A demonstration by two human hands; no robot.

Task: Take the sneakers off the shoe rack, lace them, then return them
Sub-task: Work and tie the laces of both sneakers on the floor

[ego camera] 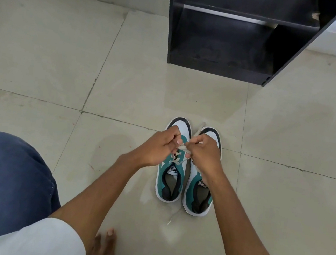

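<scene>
1. The two sneakers (186, 173) stand side by side on the tiled floor (63, 69), toes pointing toward the shoe rack (229, 38), a little way in front of its open lower shelf.
2. They are white, teal and black; the one farther from the rack's right side panel is the left sneaker (170, 177), and the right sneaker (198, 194) sits just beside it, nearly touching.
3. A pale lace (176, 161) crosses the upper eyelets of the left sneaker and rises into my hands.
4. My left hand (160, 147) hovers over that sneaker's toe end, its grip pinching the lace between thumb and fingertips.
5. My right hand (205, 152) is over the gap between the shoes, fingers curled tight, its grip pinching the other strand; the two hands almost meet.
6. A loose lace end (173, 215) trails on the floor behind the right sneaker's heel, away from the rack.
7. My bare toes (108, 240) rest on the floor still farther from the rack.
</scene>
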